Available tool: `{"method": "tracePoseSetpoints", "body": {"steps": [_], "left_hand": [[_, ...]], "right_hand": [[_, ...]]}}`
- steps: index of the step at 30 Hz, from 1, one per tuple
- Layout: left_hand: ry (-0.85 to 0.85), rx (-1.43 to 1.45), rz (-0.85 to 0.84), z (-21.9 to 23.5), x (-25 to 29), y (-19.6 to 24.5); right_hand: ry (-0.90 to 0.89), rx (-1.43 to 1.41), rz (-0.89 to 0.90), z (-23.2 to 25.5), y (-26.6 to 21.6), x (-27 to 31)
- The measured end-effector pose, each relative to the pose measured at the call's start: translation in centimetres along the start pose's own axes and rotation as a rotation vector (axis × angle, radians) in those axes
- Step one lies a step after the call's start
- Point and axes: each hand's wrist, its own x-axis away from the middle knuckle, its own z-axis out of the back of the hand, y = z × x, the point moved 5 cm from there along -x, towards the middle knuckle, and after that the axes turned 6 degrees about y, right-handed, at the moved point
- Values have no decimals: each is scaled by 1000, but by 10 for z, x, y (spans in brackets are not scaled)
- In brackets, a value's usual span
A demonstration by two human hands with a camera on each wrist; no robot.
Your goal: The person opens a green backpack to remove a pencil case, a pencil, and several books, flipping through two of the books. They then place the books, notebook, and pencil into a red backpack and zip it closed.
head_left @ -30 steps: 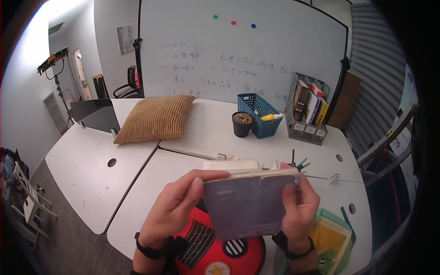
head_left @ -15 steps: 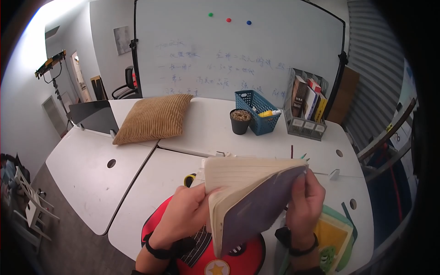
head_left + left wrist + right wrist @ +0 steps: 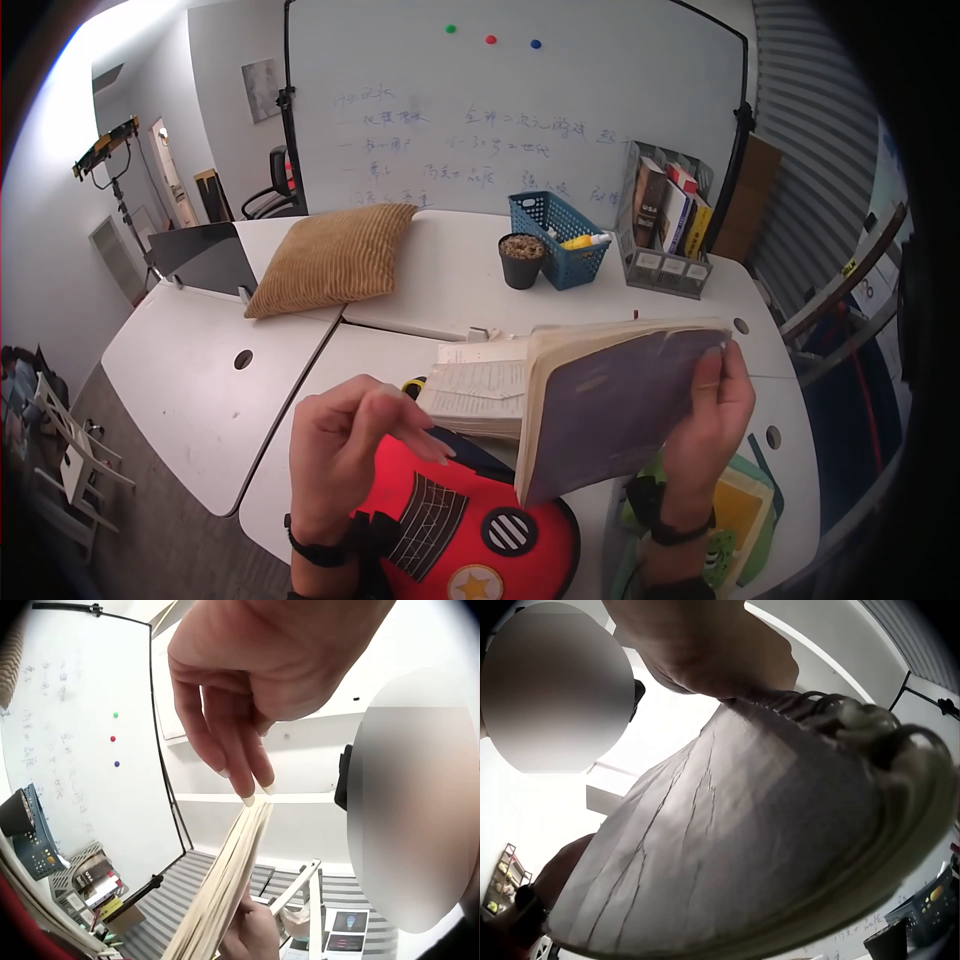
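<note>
In the head view, a worn notebook with a dark purple-grey cover (image 3: 620, 410) is held up, tilted, by my right hand (image 3: 708, 435), thumb on the cover at its right edge. My left hand (image 3: 345, 440) hovers left of it, fingers loosely bent and holding nothing. The left wrist view has the left hand (image 3: 262, 675) with fingertips close to the page edges (image 3: 225, 885); contact cannot be told. Creased cover (image 3: 720, 817) fills the right wrist view under the right hand (image 3: 712, 645). A stack of printed pages (image 3: 475, 390) lies behind the notebook.
A red padded item (image 3: 480, 485) with a star lies below the hands. At right are a yellow and green folder (image 3: 740, 510). Farther back stand a brown cushion (image 3: 330, 260), a black pot (image 3: 522, 270), a blue basket (image 3: 575, 268) and a grey book rack (image 3: 670, 275).
The notebook, whose pages were fanned half a second ago, is closer to closed and has moved right with my right hand. My left hand has let go and moved left.
</note>
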Motion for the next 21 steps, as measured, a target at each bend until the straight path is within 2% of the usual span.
{"method": "tracePoseSetpoints", "body": {"steps": [3, 4, 6, 9, 13, 14, 16, 21], "left_hand": [[4, -111, -13, -9, 1, 4], [10, -138, -21, -15, 0, 2], [-3, -175, -2, -18, -3, -9], [-47, -351, -205, -30, -6, -1], [-304, -379, -103, -44, -1, 2], [-294, -342, -37, -45, 1, 3], [-321, -343, -73, -42, 2, 4], [-386, -223, -14, -37, 5, 6]], "right_hand": [[-5, 23, 18, 0, 1, 6], [-41, 67, 97, -3, -1, 8], [-87, -36, 105, -5, -3, 14], [-130, -170, 84, -7, -5, 18], [-204, -124, 92, -4, 1, 20], [-182, -115, 83, -6, 0, 21], [-140, -95, 62, -18, -6, 25], [-236, -49, 69, -13, -4, 27]]}}
